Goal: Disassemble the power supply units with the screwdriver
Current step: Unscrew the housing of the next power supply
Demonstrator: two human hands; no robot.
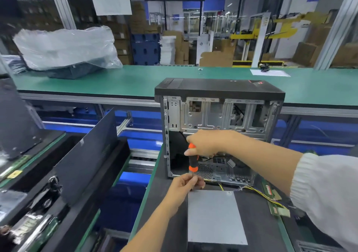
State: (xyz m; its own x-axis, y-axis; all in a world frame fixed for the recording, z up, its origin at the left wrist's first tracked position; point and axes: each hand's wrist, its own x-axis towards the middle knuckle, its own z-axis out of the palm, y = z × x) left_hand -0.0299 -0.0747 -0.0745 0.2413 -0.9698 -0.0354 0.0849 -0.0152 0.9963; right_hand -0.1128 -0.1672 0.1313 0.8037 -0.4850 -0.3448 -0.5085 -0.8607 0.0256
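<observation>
Gripping the screwdriver (193, 159) upright, the right hand (207, 143) should press straight down while the left hand (187, 184) pinches its tip steady over the power supply unit (215, 217) on the worktop (155, 203).

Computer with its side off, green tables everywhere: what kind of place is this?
Probably a factory or repair workshop: an opened computer case on a long green workbench, stacked cardboard boxes behind, and a screwdriver in use.

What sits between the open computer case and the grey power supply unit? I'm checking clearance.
Head view: the left hand pinching the screwdriver shaft, plus yellow wires.
</observation>
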